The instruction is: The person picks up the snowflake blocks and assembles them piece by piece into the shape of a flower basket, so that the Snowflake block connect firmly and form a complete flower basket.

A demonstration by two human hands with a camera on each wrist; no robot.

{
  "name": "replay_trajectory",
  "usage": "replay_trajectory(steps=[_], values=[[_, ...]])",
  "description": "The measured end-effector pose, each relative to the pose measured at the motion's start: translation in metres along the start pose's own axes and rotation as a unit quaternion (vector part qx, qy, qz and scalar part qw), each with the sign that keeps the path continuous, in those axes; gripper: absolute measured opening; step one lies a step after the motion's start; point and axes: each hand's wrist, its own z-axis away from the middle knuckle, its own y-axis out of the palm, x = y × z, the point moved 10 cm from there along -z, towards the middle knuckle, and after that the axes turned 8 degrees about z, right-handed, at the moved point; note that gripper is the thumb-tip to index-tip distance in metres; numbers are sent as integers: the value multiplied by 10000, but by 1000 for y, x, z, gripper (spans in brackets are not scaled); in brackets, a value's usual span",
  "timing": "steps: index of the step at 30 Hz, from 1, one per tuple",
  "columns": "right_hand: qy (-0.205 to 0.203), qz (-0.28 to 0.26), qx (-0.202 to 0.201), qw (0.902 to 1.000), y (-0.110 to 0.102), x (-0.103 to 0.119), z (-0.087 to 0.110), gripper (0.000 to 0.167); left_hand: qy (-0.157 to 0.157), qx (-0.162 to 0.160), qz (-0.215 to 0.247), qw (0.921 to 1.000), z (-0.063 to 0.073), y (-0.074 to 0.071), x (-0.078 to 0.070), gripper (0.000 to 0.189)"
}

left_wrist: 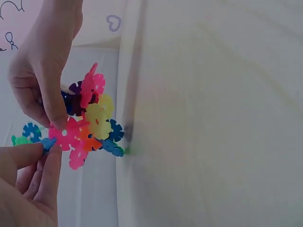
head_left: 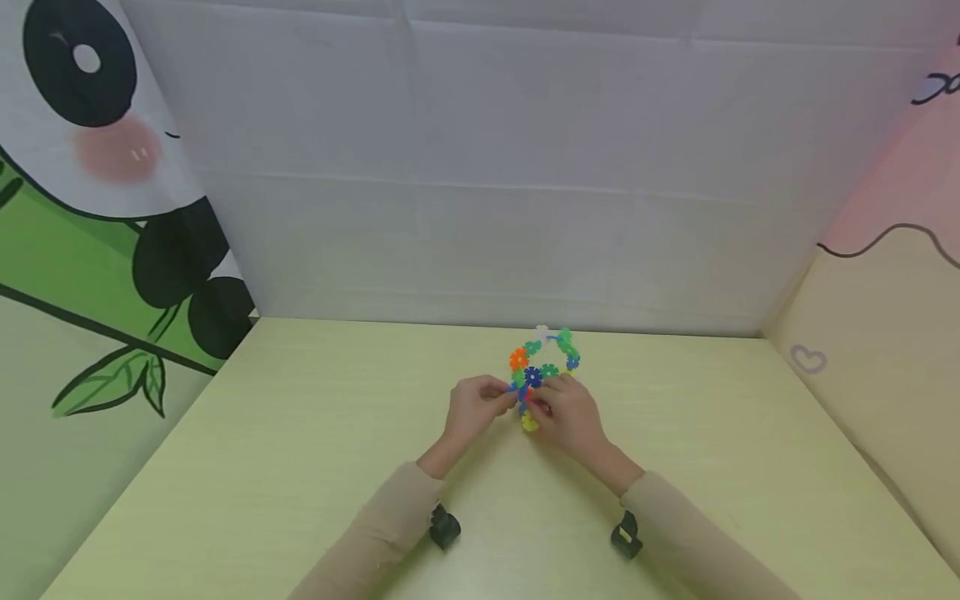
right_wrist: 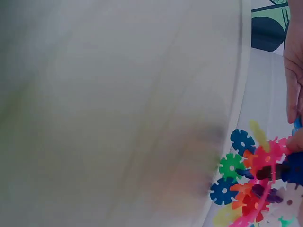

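A structure of linked plastic snowflake discs (head_left: 532,377), in many colours with a ring-shaped part at its far side, is between both hands. My left hand (head_left: 474,407) pinches a blue snowflake disc (left_wrist: 48,144) between thumb and fingers, right at the edge of a pink disc (left_wrist: 65,134). With thumb and fingers, my right hand (head_left: 572,414) grips the structure from the other side, the thumb on that pink disc. Yellow, orange and dark blue discs cluster around it in the left wrist view. Part of the structure is hidden behind the right hand.
The pale yellow table (head_left: 337,433) lies under both forearms. A white sheet wall (head_left: 487,167) rises at its far edge, with printed panels (head_left: 112,275) on the left and a pink and beige panel (head_left: 885,317) on the right. A black wrist camera (head_left: 444,527) hangs below each sleeve.
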Motion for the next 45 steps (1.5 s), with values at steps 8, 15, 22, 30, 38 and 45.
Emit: replay_trajectory(steps=[8, 15, 22, 30, 38, 45], values=[[-716, -145, -982, 9925, -21, 8, -3, 15, 67, -414, 357, 9985, -2, -1, -9, 11], [-703, -475, -874, 9926, -20, 7, -2, 13, 66, -611, 275, 9977, 2, 1, -8, 10], [-468, -521, -599, 9957, -16, 1, 0, 12, -30, -697, 288, 9971, 4, 6, -6, 8], [-123, -244, 185, 9995, -10, 1, 2, 13, -115, -353, 172, 9992, 6, 3, 5, 9], [-250, -548, -315, 9977, -34, -28, 18, 25, 123, 320, -75, 9994, 0, -11, 13, 10], [664, -764, -121, 9948, -37, -71, 27, 26, -26, 449, -8, 9990, -10, -21, 23, 9]])
